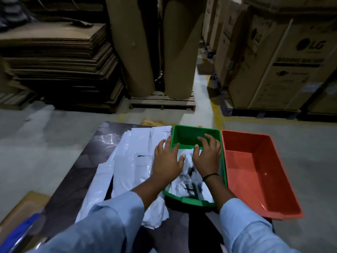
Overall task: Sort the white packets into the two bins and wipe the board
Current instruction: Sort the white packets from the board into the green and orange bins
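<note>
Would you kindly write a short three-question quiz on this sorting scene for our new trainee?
1. True or false: the red bin is empty.
2. Which bin holds white packets? A) red bin B) green bin C) both
3. Fill in: the unsorted pile lies on the board to the ____ of the green bin.
Key: 1 true; 2 B; 3 left.
</note>
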The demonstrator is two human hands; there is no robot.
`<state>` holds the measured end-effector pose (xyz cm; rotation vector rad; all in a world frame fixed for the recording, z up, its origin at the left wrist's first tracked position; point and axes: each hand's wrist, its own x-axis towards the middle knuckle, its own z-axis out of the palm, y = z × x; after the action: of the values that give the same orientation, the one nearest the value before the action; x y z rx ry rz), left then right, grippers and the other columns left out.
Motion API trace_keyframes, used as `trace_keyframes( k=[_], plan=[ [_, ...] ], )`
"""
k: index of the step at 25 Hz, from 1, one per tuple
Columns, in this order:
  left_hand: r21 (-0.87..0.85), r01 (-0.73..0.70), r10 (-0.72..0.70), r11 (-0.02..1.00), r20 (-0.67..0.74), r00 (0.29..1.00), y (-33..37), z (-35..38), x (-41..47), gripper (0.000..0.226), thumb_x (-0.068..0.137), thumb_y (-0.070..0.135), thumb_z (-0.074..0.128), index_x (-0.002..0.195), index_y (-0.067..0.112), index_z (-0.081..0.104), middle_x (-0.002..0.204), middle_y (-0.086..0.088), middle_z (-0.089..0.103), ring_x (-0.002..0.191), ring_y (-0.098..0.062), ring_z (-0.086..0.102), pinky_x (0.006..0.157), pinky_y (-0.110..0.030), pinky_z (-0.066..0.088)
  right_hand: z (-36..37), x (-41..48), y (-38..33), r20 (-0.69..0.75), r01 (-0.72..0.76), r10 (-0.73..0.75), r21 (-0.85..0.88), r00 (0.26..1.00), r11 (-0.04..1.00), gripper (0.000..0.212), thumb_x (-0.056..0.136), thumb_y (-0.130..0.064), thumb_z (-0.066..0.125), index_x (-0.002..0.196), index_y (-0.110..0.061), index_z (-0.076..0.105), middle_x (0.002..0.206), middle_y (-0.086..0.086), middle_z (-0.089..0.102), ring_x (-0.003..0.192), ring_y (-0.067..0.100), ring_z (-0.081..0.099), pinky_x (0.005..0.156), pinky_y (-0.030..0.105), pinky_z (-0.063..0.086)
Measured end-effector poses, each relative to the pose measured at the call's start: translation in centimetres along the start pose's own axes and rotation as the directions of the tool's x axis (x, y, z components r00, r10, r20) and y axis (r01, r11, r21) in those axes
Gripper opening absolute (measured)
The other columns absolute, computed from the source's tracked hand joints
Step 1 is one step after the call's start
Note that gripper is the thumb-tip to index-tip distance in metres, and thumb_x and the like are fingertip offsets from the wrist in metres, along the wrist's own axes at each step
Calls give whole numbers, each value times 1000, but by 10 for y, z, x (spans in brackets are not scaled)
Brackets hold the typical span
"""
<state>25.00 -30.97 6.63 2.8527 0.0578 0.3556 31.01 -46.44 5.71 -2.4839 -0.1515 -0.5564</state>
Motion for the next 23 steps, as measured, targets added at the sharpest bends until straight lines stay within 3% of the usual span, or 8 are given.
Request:
trace_keyframes(
  k=[3,8,16,20,23],
  plan=[
    [-42,95,-100,995,-140,985,-50,-17,-19,49,95,49,49,132,21,64,158,-12,40,137,-36,37,110,-49,34,17,-10,-30,36,91,-92,27,995,995,32,84,-21,59,115,-16,67,131,9,55,121,34,44,99,46,40],
    [-73,271,-278,960,-129,952,-132,-27,-56,52,94,53,46,131,23,65,159,-10,39,138,-37,35,112,-53,32,44,-32,-82,106,157,-163,65,981,985,33,85,-20,57,116,-11,66,130,14,55,121,37,44,103,48,41],
    [-87,391,-393,916,-8,920,-231,-27,-105,64,89,61,33,131,24,64,156,-12,41,138,-38,39,112,-57,32,84,-75,-156,186,278,-293,102,938,955,31,89,-17,55,118,-9,65,131,14,54,127,35,45,106,45,42],
    [-64,415,-404,908,137,904,-268,-24,-123,78,84,71,26,141,27,54,165,-9,26,145,-36,31,118,-55,25,101,-105,-180,231,280,-285,57,930,958,30,89,-13,56,118,-9,64,131,14,53,128,33,44,104,45,45],
    [-69,424,-395,903,257,882,-283,-20,-132,84,83,77,31,152,30,38,169,-5,11,149,-34,20,119,-54,19,113,-125,-193,265,335,-310,-54,913,941,32,89,-13,55,119,-9,63,135,16,53,130,35,44,108,47,40]
  ],
)
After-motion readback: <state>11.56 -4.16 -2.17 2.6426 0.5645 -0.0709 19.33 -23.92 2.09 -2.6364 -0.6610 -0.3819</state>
